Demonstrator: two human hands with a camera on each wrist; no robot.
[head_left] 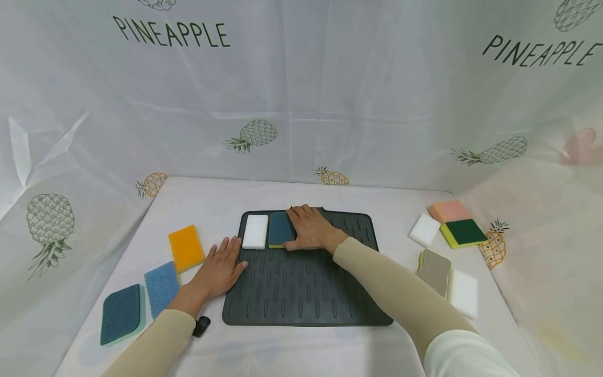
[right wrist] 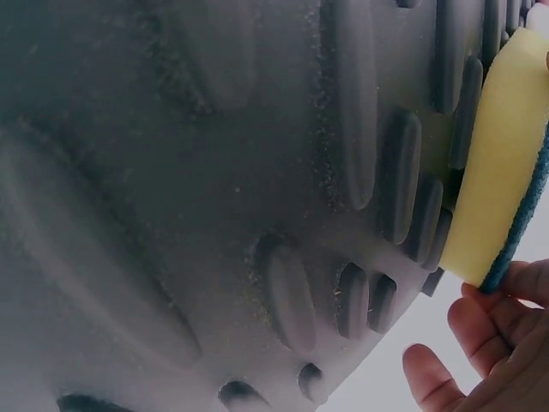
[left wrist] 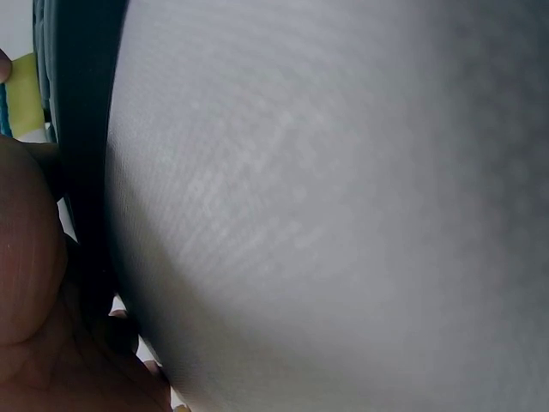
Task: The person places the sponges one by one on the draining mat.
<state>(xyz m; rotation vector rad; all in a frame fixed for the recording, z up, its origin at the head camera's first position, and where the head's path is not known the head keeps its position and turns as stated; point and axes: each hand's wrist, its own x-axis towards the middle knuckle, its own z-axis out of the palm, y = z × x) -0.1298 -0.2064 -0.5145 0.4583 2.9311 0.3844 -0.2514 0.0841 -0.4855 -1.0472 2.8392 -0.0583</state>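
A dark ribbed mat (head_left: 301,303) lies on the white table. At its upper left sits a white sponge (head_left: 255,232), and just right of that a sponge with a blue top and yellow body (head_left: 279,229). My right hand (head_left: 312,229) holds this blue-and-yellow sponge by its right side, thumb at the near edge and fingers at the far one. In the right wrist view the sponge's yellow side (right wrist: 497,159) faces the camera, fingertips at its end. My left hand (head_left: 219,272) rests with extended fingers along the mat's left edge, holding nothing.
Left of the mat lie an orange sponge (head_left: 186,248), a blue sponge (head_left: 162,287) and a teal sponge (head_left: 121,315). On the right are pink (head_left: 449,210), green-and-yellow (head_left: 464,233), grey (head_left: 434,272) and white (head_left: 463,293) sponges, with a smaller white one (head_left: 424,229). A pineapple-print curtain (head_left: 377,104) stands behind.
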